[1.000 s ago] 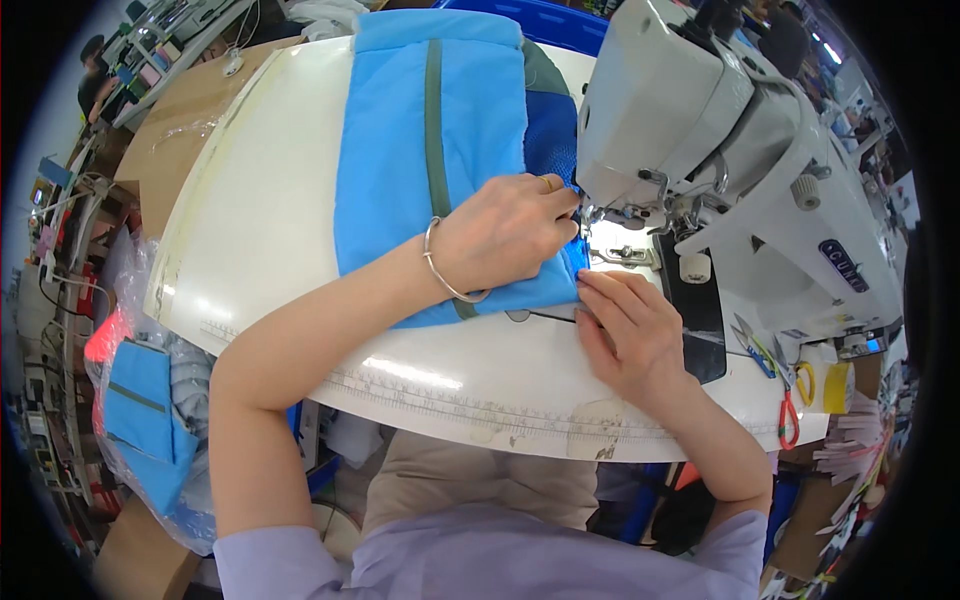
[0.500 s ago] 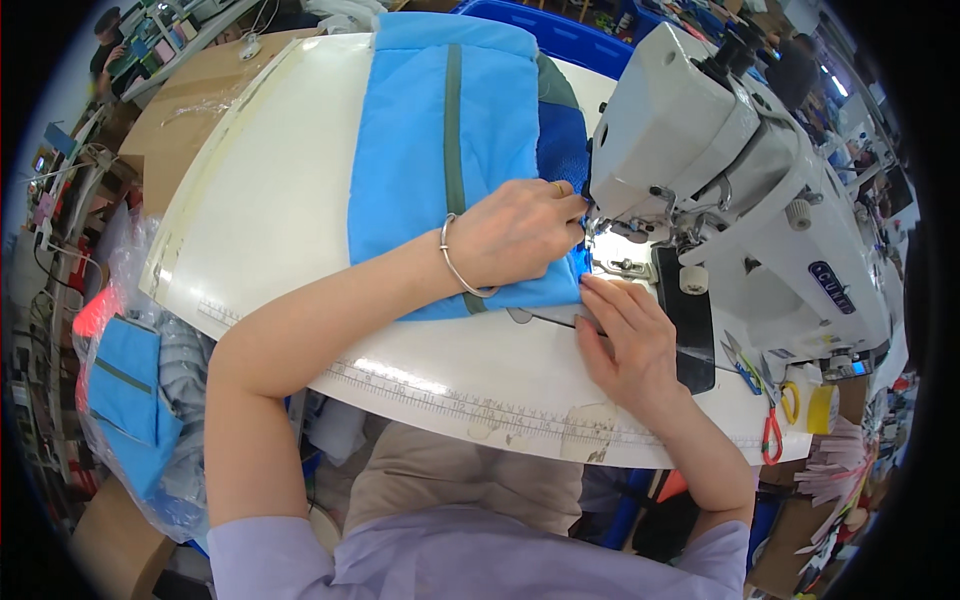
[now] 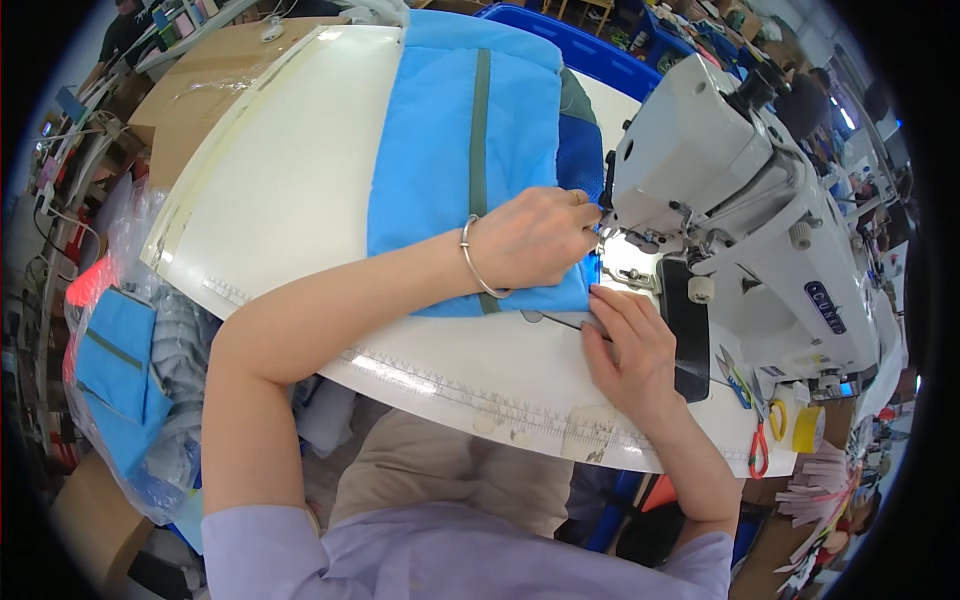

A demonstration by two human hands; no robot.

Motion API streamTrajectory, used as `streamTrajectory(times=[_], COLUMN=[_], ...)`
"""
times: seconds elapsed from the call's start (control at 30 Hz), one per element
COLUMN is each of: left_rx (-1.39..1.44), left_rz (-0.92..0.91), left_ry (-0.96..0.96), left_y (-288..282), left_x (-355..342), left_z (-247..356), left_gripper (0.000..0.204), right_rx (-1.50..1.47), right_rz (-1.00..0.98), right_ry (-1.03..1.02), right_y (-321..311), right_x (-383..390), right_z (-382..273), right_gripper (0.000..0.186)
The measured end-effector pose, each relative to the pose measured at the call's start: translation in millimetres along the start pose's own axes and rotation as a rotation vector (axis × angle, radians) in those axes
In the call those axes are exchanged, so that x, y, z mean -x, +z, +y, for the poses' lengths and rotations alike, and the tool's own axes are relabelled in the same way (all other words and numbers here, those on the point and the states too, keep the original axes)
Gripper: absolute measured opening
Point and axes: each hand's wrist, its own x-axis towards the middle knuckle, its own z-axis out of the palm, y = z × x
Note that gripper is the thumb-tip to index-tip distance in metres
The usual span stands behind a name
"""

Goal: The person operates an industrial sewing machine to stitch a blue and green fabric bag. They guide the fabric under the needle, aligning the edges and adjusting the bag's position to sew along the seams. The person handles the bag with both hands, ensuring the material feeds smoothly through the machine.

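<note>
Light blue padded fabric (image 3: 420,150), with a green stripe (image 3: 478,130) and darker blue and green material (image 3: 578,145) along its right, lies left of a white sewing machine (image 3: 690,130). My left hand (image 3: 530,235), a bangle at its wrist, has curled fingers gripping the fabric's right edge beside the presser foot and needle area, its fingertips partly hidden. My right hand (image 3: 630,355) is lower, fingertips resting on the fabric's lower right corner, thumb apart. A metal knee-high plate (image 3: 632,278) shows under the machine's light.
A curved white table (image 3: 280,180) bears scissors (image 3: 758,440) and a yellow tape roll (image 3: 805,430) at right. Cardboard (image 3: 180,110) and bagged blue fabric pieces (image 3: 115,350) are at left. A blue crate (image 3: 590,40) stands behind. Other people work at the far edges.
The view has shifted, so fabric, machine and hands appear somewhat farther right. Both hands stay at the fabric's right edge, with little visible change in their grip.
</note>
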Motion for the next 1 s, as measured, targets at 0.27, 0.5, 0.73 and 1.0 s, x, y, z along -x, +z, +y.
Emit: streamTrajectory(times=[0.27, 0.5, 0.73, 1.0], left_rx=[0.113, 0.093, 0.153, 0.23], left_rz=[-0.013, -0.022, -0.116, -0.131], left_ry=[-0.119, -0.179, -0.294, -0.35], left_y=[-20, -22, -30, -28], left_x=[8, 11, 6, 2], left_z=[-38, -46, -22, -10], left_gripper=[0.01, 0.009, 0.008, 0.011], right_rx=[-0.058, -0.038, -0.09, -0.067], right_rz=[0.008, -0.025, 0.028, -0.102], right_ry=[0.069, -0.001, 0.064, -0.054], right_y=[-3, -3, -3, -5], right_x=[0, 1, 6, 3], right_z=[-3, -1, -2, -8], right_gripper=[0.038, 0.043, 0.053, 0.05])
